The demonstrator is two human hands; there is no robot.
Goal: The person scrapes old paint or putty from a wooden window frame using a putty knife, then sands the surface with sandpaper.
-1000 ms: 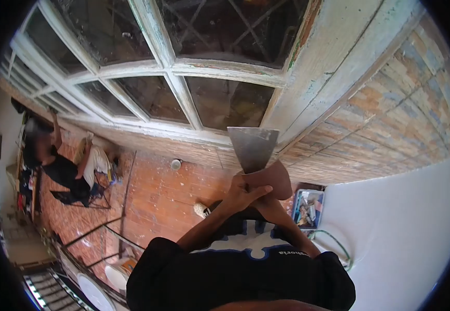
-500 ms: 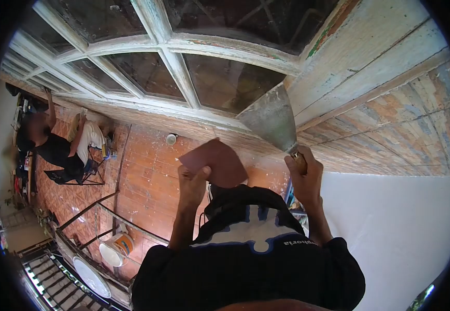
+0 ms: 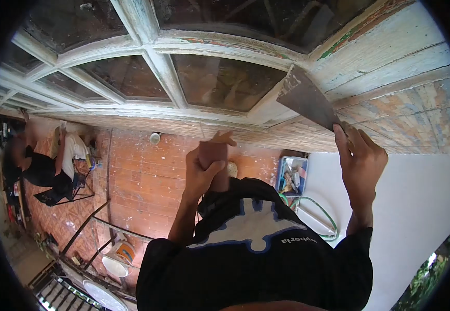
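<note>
My left hand [image 3: 200,173] is closed around a reddish-brown sheet of sandpaper [image 3: 214,154], curled or folded narrow, with the thumb pressed across its front. It is held out before my chest, below the window. In my right hand [image 3: 362,155] is a wide putty knife [image 3: 310,98], gripped by its handle, which the fingers mostly hide. The blade points up and left, its worn, crusted edge overlapping the lower right corner of the white window frame [image 3: 204,115]. Old paint on that frame is chipped, with green and bare wood showing.
Left, a person [image 3: 46,166] in a dark shirt sits on a folding chair by the wall. A blue crate [image 3: 292,176] of tools and a green hose [image 3: 333,228] lie at right. A bucket [image 3: 118,256], metal frame [image 3: 87,223] and small cup [image 3: 155,138] are on the tiled floor [image 3: 137,181].
The sandpaper, spread wide before, is now narrow in my left hand. My right hand has moved right and up, turning the putty knife so its blade slants more. The view has shifted slightly.
</note>
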